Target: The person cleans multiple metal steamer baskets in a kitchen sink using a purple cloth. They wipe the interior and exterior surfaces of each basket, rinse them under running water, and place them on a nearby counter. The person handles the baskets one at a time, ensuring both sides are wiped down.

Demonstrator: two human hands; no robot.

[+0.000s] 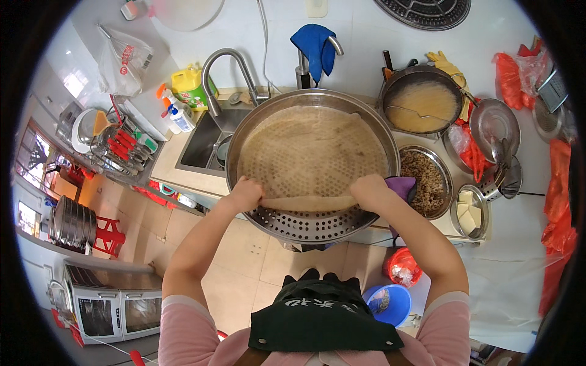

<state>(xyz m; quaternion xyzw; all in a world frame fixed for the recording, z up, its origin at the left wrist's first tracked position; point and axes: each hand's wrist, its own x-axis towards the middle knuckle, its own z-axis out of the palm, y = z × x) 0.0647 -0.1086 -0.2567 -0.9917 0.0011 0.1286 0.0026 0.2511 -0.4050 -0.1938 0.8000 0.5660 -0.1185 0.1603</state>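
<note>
A wide round steel steamer tray with a perforated bottom lies before me. A thin beige cloth covers most of it, and the holes show through. My left hand is closed on the left end of the cloth's near edge. On the other side, my right hand grips the right end of that edge. Between my fists the edge is folded into a pale band, and bare holes show on the near side of it. A purple cloth is beside my right hand, at the tray's right side.
A sink with a curved tap lies left of the tray. To the right are a pan of yellowish liquid, a bowl of brown crumbly food and a small bowl of pale blocks. A blue bucket stands below.
</note>
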